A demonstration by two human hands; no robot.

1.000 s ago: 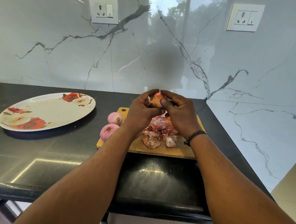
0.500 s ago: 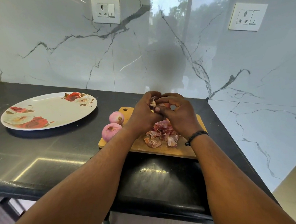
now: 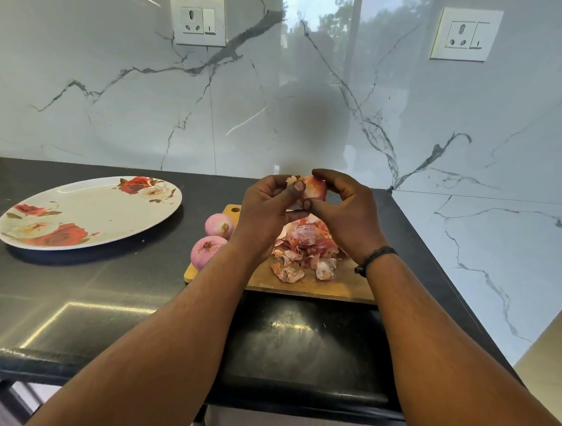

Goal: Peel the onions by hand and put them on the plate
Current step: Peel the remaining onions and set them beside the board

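A reddish onion with papery skin is held up above the wooden cutting board. My left hand grips it from the left, thumb on its top near the root tuft. My right hand wraps it from the right, fingers over the top. Two peeled pink onions, one at the back and one in front, lie at the board's left edge. A heap of onion skins lies on the board under my hands. The white plate with red roses stands to the left with no onion on it.
The black counter ends at a front edge near me and at a marble side wall on the right. A marble backsplash with two sockets, left and right, rises behind.
Both hands dipped toward the board half a second ago and have risen again, turning the onion so more of its red skin shows between my fingers.
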